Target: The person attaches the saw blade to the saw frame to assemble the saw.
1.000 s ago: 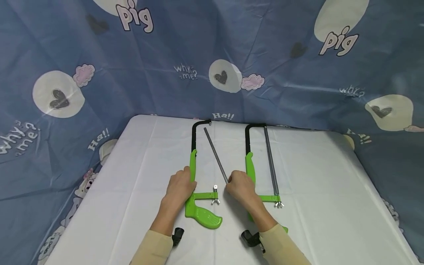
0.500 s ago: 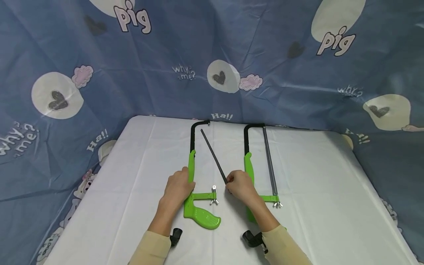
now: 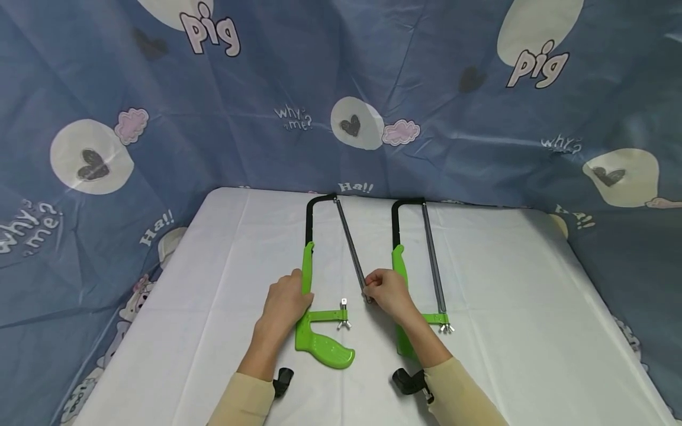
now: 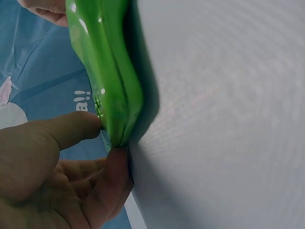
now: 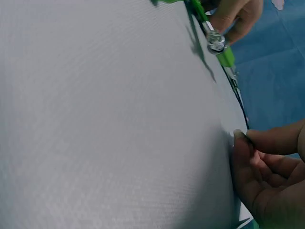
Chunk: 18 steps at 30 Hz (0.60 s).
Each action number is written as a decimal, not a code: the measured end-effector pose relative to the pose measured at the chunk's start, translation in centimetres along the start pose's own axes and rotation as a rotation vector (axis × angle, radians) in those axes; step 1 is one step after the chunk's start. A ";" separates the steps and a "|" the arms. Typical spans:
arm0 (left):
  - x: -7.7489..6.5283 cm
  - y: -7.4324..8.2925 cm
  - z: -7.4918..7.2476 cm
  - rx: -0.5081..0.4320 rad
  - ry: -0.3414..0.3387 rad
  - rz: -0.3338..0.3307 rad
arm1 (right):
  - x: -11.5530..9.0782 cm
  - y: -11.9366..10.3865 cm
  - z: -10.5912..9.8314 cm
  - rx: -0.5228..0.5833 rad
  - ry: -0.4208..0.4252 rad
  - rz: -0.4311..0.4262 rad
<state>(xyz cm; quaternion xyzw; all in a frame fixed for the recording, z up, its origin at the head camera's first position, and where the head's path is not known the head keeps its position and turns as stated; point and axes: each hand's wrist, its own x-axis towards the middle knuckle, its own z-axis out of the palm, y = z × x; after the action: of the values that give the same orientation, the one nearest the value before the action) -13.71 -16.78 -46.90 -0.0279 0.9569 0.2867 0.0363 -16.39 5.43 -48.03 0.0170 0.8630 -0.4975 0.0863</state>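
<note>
A hacksaw with a green handle (image 3: pixel 326 349) and black front arm lies on the white table. My left hand (image 3: pixel 286 300) grips its green back; in the left wrist view, thumb and fingers (image 4: pixel 78 126) are on either side of the green plastic (image 4: pixel 112 81). Between the thumb and fingertips of my right hand (image 3: pixel 389 294) is the near end of a grey saw blade (image 3: pixel 349 241). The blade slants, its far end at the tip of the black arm; whether it is hooked there I cannot tell. A wing nut (image 3: pixel 344 324) sits on the hacksaw's near bracket, left of the blade's near end.
To the right lies a second green hacksaw (image 3: pixel 401 263) with its blade (image 3: pixel 434 260) running between both ends; my right forearm covers part of its handle. Blue printed cloth (image 3: pixel 240 148) hangs behind the white table (image 3: pixel 533 331). Black wrist mounts (image 3: pixel 408 381) show at both wrists.
The blade's far end has moved right and away from me, from left of the black arm's tip to the tip itself. My right hand shifted slightly; my left hand keeps its hold.
</note>
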 end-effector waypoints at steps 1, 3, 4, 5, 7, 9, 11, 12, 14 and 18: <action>0.0 0.0 0.0 0.002 -0.001 -0.002 | 0.0 -0.1 0.1 -0.001 0.002 -0.002; 0.0 0.0 0.0 0.003 -0.002 -0.007 | 0.1 -0.2 0.2 0.000 0.005 -0.006; 0.0 0.0 0.0 0.000 -0.003 -0.009 | 0.1 -0.2 0.2 0.000 0.008 -0.009; 0.0 0.0 0.0 -0.003 -0.004 -0.011 | 0.1 -0.3 0.3 -0.003 0.012 -0.011; -0.1 0.0 0.0 -0.011 -0.007 -0.014 | 0.1 -0.4 0.4 0.000 0.021 -0.009; -0.1 0.0 0.1 -0.018 -0.009 -0.017 | 0.1 -0.5 0.5 0.003 0.028 -0.008; -0.1 -0.1 0.1 -0.020 -0.008 -0.017 | 0.2 -0.5 0.6 0.009 0.026 -0.010; -0.2 -0.1 0.0 -0.020 -0.007 -0.016 | 0.2 -0.5 0.6 0.013 0.025 -0.011; -0.2 -0.1 0.0 -0.015 0.000 -0.014 | 0.2 -0.4 0.7 0.025 0.018 -0.019; -0.2 -0.1 -0.1 -0.009 0.006 -0.003 | 0.4 -0.5 0.7 0.031 0.009 -0.017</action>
<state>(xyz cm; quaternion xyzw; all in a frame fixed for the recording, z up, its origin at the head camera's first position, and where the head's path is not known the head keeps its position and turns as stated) -13.50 -16.87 -46.83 -0.0302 0.9557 0.2908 0.0335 -16.75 4.57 -47.97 0.0131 0.8556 -0.5115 0.0779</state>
